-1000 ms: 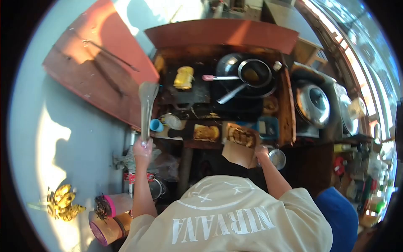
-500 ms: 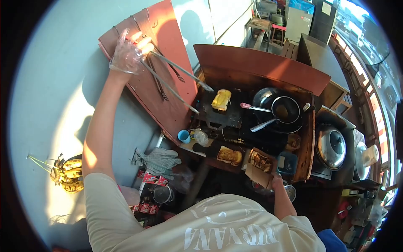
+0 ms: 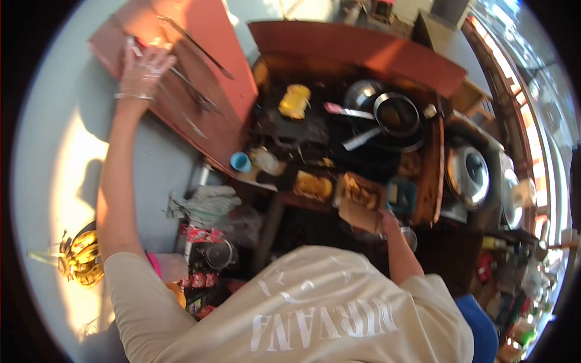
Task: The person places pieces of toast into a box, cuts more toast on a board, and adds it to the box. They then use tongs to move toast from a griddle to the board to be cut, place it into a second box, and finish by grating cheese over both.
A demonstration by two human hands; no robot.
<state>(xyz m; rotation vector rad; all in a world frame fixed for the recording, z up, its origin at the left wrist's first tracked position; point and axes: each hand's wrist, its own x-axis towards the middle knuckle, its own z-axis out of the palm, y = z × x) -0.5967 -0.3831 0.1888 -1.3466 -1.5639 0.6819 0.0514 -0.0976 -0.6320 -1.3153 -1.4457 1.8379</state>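
My left hand (image 3: 144, 71), in a clear plastic glove, reaches up to the red-brown panel (image 3: 227, 91) with its fingers spread. Blurred metal tongs (image 3: 195, 127) lie against the panel just below this hand. My right hand (image 3: 386, 221) grips a cardboard box (image 3: 358, 215) by its right side. Browned toast with dark topping (image 3: 361, 192) sits in the box. Left of it, another toast slice (image 3: 313, 186) rests on the front ledge. A yellow-topped bread slice (image 3: 295, 101) lies on the dark griddle (image 3: 284, 130).
Two pans, one a small black frying pan (image 3: 396, 118), stand right of the griddle. A blue cup (image 3: 240, 161) and a blue container (image 3: 400, 196) are along the ledge. A lidded pot (image 3: 469, 170) stands farther right. Bananas (image 3: 83, 257) hang on the left wall.
My left hand has opened from its grip on the tongs, which now lie closer along the panel. The view has shifted, while my right hand keeps the box in about the same place.
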